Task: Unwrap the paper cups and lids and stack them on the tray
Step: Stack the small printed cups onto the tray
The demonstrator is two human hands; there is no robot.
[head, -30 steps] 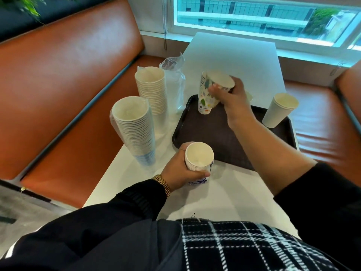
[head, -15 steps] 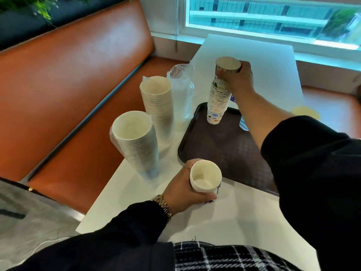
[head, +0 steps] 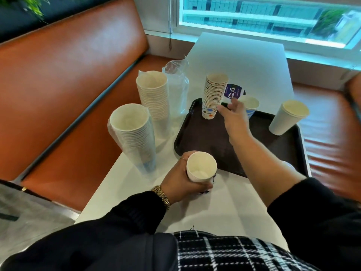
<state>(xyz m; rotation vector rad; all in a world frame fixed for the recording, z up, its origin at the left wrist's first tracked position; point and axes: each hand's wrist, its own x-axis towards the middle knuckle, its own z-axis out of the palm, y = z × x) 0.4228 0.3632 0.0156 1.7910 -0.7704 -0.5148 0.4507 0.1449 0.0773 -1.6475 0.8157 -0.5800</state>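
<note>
White table (head: pixel 244 61), left hand (head: pixel 181 180) around cup stack (head: pixel 201 167), right hand (head: pixel 234 118) loose-fingered beside tray's (head: pixel 195 137) patterned stack (head: pixel 214 94).

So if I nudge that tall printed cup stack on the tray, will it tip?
Probably: the printed cup stack is tall on one narrow base and already leans slightly. It looks light, so it may slide on the tray. The right hand hovers beside it.

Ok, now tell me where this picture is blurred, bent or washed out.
Head view: the wide lens bows the bench backrest and the table edges; the window is bright and overexposed along its sill; the far right edge near the bench seat smears with motion blur; the right hand is slightly soft, while the printed cup stack and the left hand look fairly sharp.
</note>
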